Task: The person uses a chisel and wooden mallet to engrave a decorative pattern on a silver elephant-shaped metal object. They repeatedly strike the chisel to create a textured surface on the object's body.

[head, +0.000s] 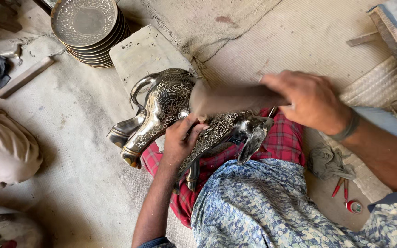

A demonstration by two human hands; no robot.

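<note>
— Elephant [161, 108], engraved metal, lying on its side across the lap, on a red checked cloth [286, 140]. Where does it sit for you?

— Dead centre, head and trunk toward eight o'clock, hind end toward three o'clock. Its surface is dark and shiny with fine pale patterning.

— And the hands?

— Left hand [180, 140] comes up from six o'clock and rests on the figure's belly, fingers pinched together on something small against the metal — too small to tell what. Right hand [311, 103] comes in from three o'clock, clenched round a handle; the wooden mallet [226, 98] it holds is blurred, its head just above the left fingers.

— Anything on the wrist?

— A dull band on the right one.

— Further out?

— At six o'clock, blue patterned fabric [263, 206] over the legs. At four o'clock a crumpled grey rag [329, 160], then red-handled tools [341, 187] and a small red roll beside them on the floor. At twelve o'clock a pale flat block [143, 53] touches the elephant's back, and beyond it, at eleven o'clock, a stack of engraved plates [88, 27]. At nine o'clock — a bundle of tan cloth [5, 147]. Woven matting [299, 41] covers the floor toward one o'clock.
</note>
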